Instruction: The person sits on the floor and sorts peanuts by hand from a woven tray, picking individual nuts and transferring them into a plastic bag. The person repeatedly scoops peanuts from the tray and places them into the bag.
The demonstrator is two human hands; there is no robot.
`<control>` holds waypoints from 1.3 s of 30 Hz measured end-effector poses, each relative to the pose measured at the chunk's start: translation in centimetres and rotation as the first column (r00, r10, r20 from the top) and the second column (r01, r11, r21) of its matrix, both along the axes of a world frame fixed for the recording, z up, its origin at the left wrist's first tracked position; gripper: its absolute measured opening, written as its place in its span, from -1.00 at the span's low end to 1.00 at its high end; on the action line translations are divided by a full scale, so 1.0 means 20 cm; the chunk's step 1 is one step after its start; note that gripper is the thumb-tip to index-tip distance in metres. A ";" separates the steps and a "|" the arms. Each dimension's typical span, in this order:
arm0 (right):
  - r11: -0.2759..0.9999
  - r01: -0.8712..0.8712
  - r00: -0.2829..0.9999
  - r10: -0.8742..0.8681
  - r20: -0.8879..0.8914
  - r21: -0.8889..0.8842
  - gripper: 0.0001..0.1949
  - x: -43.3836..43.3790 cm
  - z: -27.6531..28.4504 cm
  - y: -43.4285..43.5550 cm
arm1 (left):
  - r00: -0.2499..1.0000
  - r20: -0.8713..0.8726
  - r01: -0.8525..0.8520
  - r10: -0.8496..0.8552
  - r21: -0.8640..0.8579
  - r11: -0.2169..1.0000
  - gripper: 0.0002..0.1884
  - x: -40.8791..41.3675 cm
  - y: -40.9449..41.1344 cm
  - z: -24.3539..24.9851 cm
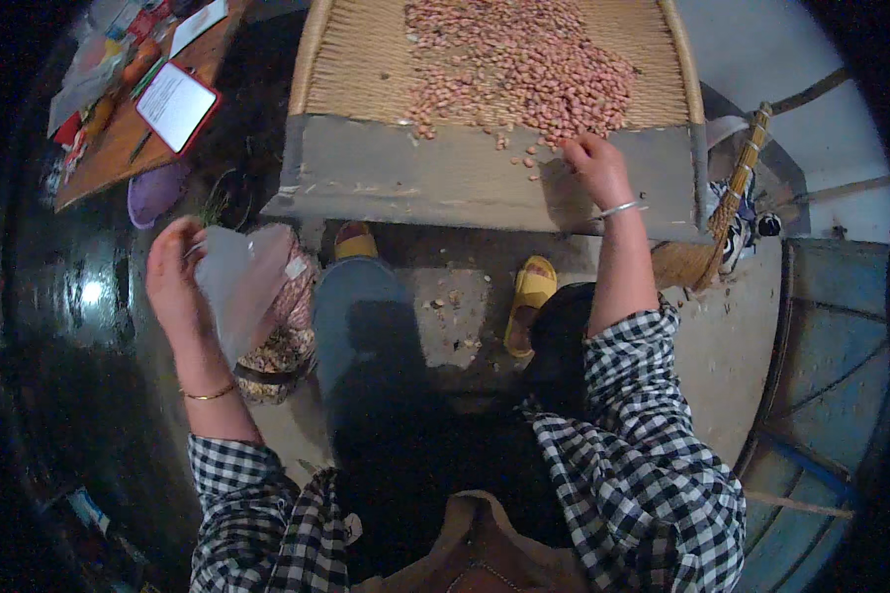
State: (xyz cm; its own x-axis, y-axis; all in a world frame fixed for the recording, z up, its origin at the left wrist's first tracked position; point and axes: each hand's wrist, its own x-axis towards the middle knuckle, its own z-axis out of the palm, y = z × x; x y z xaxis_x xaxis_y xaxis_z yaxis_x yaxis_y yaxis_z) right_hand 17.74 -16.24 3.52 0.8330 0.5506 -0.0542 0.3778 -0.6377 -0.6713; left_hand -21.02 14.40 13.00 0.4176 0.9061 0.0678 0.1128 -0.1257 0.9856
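Observation:
My left hand (174, 270) grips the rim of a translucent plastic bag (241, 267) and holds it up beside my left knee. My right hand (597, 167) is at the near edge of a heap of pinkish shelled peanuts (541, 70), its fingertips drawn together. Whether a kernel is between them is hidden. The peanuts lie on a woven winnowing tray (348, 81) with a grey front lip (415, 174). Some loose kernels (526, 161) are scattered on that lip, left of my right hand.
Behind the plastic bag stands a patterned container (274, 363). At upper left, a wooden table (126, 148) carries a red-framed tablet (176, 106) and several bags. A straw broom (738, 178) leans at right. Below the tray are my yellow slippers (532, 289) and floor debris (452, 300).

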 end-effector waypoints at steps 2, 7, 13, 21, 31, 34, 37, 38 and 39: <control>1.000 -0.008 0.999 0.008 0.038 -0.004 -0.73 0.03 -0.01 0.01 | 0.955 0.202 0.256 -0.217 -0.194 0.947 -0.75 0.38 -0.21 0.01; 0.957 -0.242 0.944 0.271 0.190 -0.160 -0.76 -0.11 -0.09 0.17 | 0.772 0.573 0.611 -0.275 -0.551 0.568 -0.76 1.02 -0.53 -0.09; 0.963 -0.176 0.950 0.220 0.222 -0.203 -0.83 -0.12 -0.11 0.19 | 0.832 0.472 0.552 -0.292 -0.760 0.343 -0.75 1.19 -0.64 -0.45; 0.961 -0.186 0.972 0.211 -0.106 0.204 -0.84 -0.13 0.04 0.30 | 0.888 0.440 0.450 -0.135 -0.891 0.052 -0.73 1.23 -0.64 -0.50; 0.951 -0.066 0.925 0.171 0.339 -0.302 -0.77 -0.07 -0.07 0.49 | 0.917 0.375 0.394 -0.137 -0.907 0.152 -0.82 1.21 -0.57 -0.53; 0.968 -0.246 0.966 0.241 -0.097 -0.051 -0.70 -0.07 0.03 0.46 | 0.936 0.350 0.353 -0.047 -0.932 0.088 -0.82 1.22 -0.55 -0.46; 0.990 -0.143 0.971 0.137 -0.196 -0.014 -0.67 -0.09 0.14 0.38 | 0.934 0.356 0.354 -0.007 -0.927 0.128 -0.82 1.21 -0.51 -0.48; 0.983 -0.147 0.978 0.128 -0.164 -0.109 -0.66 -0.10 0.15 0.35 | 0.932 0.362 0.358 -0.005 -0.919 0.164 -0.82 1.21 -0.48 -0.50; 0.971 -0.168 0.984 0.157 -0.079 -0.171 -0.64 -0.11 0.12 0.32 | 0.914 0.406 0.397 -0.001 -0.892 0.218 -0.82 1.21 -0.45 -0.50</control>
